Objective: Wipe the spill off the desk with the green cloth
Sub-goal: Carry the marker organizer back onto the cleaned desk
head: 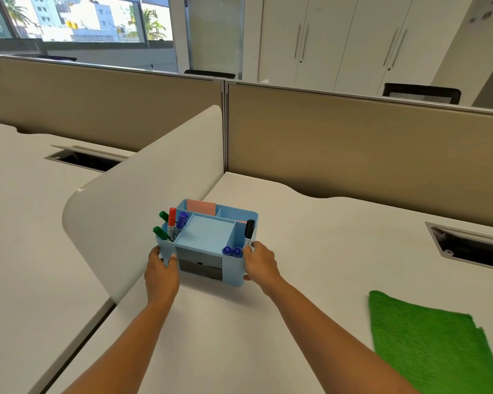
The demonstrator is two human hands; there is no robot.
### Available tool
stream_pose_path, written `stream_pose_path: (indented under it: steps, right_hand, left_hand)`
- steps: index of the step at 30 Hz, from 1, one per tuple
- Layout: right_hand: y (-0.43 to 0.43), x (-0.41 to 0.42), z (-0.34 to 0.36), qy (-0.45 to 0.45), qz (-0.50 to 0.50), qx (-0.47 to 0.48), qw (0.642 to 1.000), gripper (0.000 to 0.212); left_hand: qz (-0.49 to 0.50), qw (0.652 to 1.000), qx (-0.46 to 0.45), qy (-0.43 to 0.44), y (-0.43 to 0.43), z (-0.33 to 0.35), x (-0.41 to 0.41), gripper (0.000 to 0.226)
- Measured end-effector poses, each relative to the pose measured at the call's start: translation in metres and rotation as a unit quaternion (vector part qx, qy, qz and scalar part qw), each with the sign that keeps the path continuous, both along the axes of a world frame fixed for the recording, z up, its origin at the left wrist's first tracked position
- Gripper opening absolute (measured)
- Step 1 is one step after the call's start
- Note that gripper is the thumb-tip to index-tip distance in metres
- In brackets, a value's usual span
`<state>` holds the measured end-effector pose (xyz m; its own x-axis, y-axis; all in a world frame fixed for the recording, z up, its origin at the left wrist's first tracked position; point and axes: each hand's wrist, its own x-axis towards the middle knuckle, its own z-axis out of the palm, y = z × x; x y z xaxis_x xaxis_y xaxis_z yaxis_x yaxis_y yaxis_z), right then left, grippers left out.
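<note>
Gripping the blue organizer point(211, 240) from both sides, the left hand point(161, 270) and right hand point(259, 264) each have their grip clamped on a front corner, arms stretched forward. Likely it is being held to clear the bench point(310, 251) for wiping. The green cloth point(433, 342) lies flat, untouched, near the right. No spill is visible.
</note>
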<state>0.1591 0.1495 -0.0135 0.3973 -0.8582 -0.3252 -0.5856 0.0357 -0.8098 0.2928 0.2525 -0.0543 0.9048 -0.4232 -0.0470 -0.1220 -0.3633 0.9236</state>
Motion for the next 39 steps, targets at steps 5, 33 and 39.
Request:
stream_pose_path:
  steps: [5,33,39]
  right_hand:
    - [-0.004,-0.025,-0.002,-0.007,-0.011,-0.001,1.000,0.041]
    - [-0.010,-0.115,-0.001,-0.054,-0.049,0.049,0.996,0.042]
    - [-0.014,-0.113,0.003,-0.050,-0.061,0.020,0.997,0.033]
  left_hand:
    - [-0.011,1.000,0.001,0.016,-0.003,-0.002,-0.005,0.045]
    - [-0.201,0.962,0.058,0.178,-0.020,0.028,-0.004,0.038]
    - [-0.200,0.967,0.094,0.125,-0.026,0.033,-0.004,0.037]
